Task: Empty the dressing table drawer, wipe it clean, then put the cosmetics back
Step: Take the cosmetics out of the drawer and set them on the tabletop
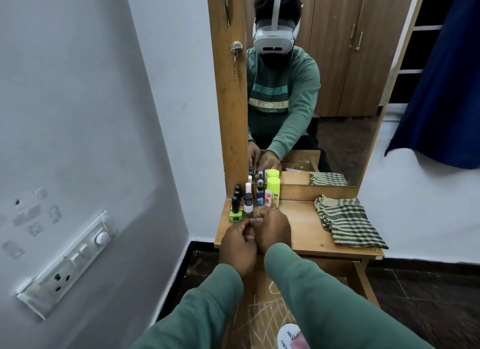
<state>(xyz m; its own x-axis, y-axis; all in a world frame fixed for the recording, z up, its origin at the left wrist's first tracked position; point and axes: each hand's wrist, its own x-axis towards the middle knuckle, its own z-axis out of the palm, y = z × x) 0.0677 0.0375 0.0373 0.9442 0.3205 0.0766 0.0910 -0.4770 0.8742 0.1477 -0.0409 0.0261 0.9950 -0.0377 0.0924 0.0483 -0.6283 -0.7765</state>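
Note:
Several cosmetics stand in a cluster at the back left of the dressing table top (304, 231): a green nail polish bottle (235, 215), a clear bottle with a white band (248, 208), small spray bottles (260, 196) and a neon-yellow capped can (273, 186). My left hand (237, 250) and my right hand (275, 230) meet just in front of them, fingers curled against each other. Anything between the fingers is hidden. The open drawer (262, 309) lies under my forearms, its bottom scratched, with a white round container (287, 335) at its near end.
A folded green-striped cloth (348, 222) lies on the right of the table top. The mirror (337, 89) rises behind. A grey wall with a switch board (70, 263) closes the left side. A blue curtain (441, 89) hangs at the right.

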